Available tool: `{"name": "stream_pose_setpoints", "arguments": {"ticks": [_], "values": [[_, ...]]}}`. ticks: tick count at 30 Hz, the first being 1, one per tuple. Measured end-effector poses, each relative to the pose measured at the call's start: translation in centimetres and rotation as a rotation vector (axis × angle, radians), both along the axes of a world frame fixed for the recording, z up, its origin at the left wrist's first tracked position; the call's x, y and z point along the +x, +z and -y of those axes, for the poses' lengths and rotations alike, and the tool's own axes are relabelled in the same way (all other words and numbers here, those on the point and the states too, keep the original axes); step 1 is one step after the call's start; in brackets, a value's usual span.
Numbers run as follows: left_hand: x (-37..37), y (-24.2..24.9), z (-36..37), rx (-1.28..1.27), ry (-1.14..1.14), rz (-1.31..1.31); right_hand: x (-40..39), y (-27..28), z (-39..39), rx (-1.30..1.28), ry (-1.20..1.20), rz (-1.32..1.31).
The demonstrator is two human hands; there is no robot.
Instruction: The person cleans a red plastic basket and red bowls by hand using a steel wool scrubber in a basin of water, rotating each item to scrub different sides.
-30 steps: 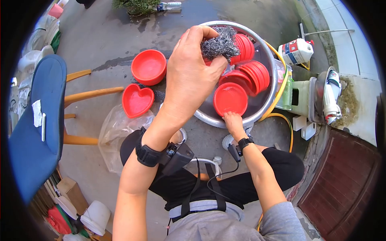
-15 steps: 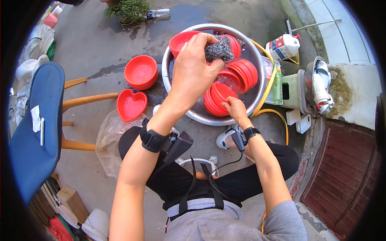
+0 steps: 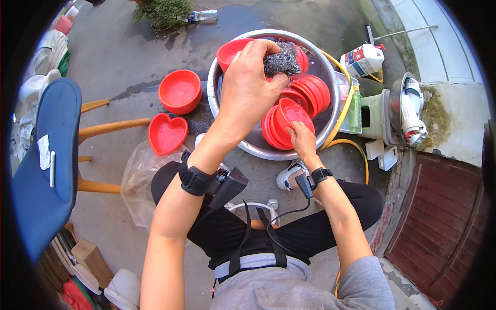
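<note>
My left hand (image 3: 251,85) pinches a dark grey scouring pad (image 3: 283,60) between thumb and fingers, above a wide metal basin (image 3: 213,82). At the near side of the basin my right hand (image 3: 303,139) grips the rim of a red bowl (image 3: 293,112). That bowl leans up from a red stack (image 3: 269,130), its inside turned towards the pad, apart from it. More stacked red bowls (image 3: 316,93) lie on their sides behind it. Another red bowl (image 3: 231,50) at the far left of the basin is partly hidden by my left hand.
Left of the basin, a round red bowl (image 3: 180,89) and a heart-shaped red bowl (image 3: 168,135) sit on the ground. A blue chair (image 3: 51,139) stands further left. A yellow hose (image 3: 342,121) curves round the basin's right side, near a white jug (image 3: 363,60).
My right hand has tipped the red bowl further up from the stack, so more of its inside shows. My left hand with the scouring pad has hardly moved.
</note>
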State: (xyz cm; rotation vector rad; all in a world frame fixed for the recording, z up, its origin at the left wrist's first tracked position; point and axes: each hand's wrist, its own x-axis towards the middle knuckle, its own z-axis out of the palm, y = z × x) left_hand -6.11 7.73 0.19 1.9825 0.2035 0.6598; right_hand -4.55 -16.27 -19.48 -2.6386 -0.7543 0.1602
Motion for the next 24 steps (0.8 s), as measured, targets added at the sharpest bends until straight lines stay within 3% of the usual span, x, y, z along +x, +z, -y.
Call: {"name": "stream_pose_setpoints", "arguments": {"ticks": [3, 8, 12, 24], "values": [[0.0, -0.1, 0.0, 0.002, -0.005, 0.003, -1.2, 0.1, -1.0, -0.054, -0.012, -0.013], [0.0, 0.0, 0.0, 0.017, -0.013, 0.005, -3.4, -0.8, -2.9, -0.071, 0.254, 0.17], [0.1, 0.0, 0.1, 0.012, -0.017, 0.006, -4.6, -3.8, -4.1, -0.101, 0.427, 0.17], [0.1, 0.3, -0.2, 0.014, -0.018, -0.039, -3.8, -8.7, -3.7, -0.173, 0.41, -0.037]]}}
